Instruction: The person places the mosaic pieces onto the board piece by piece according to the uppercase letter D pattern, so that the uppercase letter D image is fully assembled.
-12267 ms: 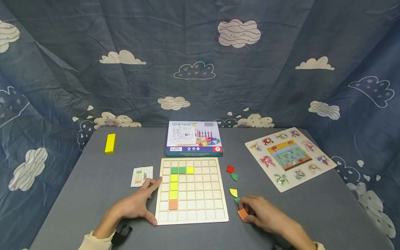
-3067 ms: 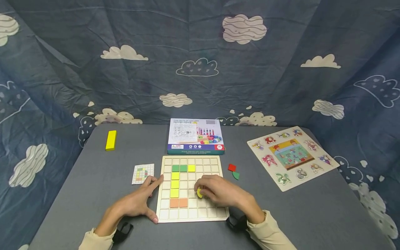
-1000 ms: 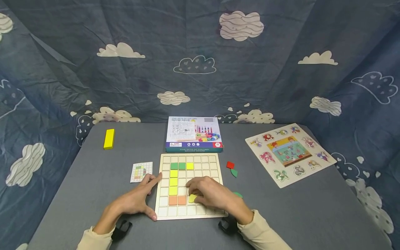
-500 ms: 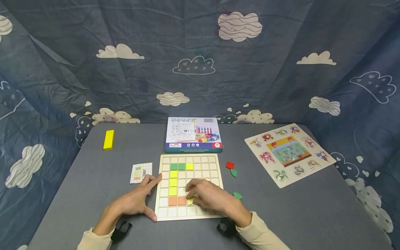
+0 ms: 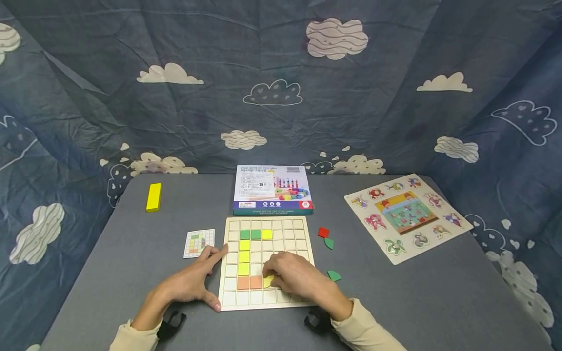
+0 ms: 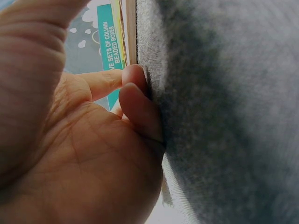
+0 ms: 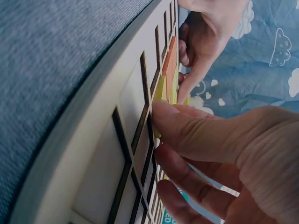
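Note:
The wooden grid board lies flat before me. My left hand touches its left edge, with the index finger partway up and the thumb at the near corner. My right hand pinches a yellow quarter-circle tile over a cell just right of two orange tiles; its thumb covers part of the tile in the right wrist view. Two green tiles and a yellow tile fill part of an upper row. Yellow squares run down one column.
Right of the board lie a red square and green quarter-circles. A pattern card is at left, a yellow block behind it. A beaded-set box stands behind the board; a sea-animal puzzle lies far right.
A second orange tile has joined the first on the board. My right hand has brought the yellow quarter-circle from the table to the cell beside it. My left hand stays at the edge.

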`<state>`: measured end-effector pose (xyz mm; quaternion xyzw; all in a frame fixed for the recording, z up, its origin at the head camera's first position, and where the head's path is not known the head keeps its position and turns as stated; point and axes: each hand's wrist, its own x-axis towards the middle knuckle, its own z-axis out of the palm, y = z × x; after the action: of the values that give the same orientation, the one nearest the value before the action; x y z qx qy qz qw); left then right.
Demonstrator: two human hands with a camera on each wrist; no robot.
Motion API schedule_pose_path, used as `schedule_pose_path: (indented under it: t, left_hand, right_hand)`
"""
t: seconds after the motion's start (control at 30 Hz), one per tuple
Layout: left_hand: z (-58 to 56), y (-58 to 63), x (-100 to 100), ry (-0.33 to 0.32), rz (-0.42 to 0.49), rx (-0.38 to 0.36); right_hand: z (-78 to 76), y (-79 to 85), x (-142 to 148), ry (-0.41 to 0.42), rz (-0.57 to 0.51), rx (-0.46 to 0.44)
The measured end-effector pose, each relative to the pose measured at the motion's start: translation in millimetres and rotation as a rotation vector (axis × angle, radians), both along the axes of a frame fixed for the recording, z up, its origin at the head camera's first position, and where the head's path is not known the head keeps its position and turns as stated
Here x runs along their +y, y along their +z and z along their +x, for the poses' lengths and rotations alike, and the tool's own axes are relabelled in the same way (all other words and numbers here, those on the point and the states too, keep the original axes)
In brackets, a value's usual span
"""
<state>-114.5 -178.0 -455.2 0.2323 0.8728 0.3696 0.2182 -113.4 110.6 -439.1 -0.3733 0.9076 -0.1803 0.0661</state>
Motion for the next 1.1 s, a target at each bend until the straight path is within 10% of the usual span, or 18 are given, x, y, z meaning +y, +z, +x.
schedule_pose_path:
  t: [0.57,1.1]
  left_hand:
    - [0.0,0.6,-4,0.001,0.005,-0.009]
    - [-2.8,-1.9,0,0.009,-0.007,-0.024]
  right_hand:
    - [-3.4,5.8,9,0.033,0.009,-0.053]
    - [-1.4,15.9,82,-0.076,-0.028,-0.089]
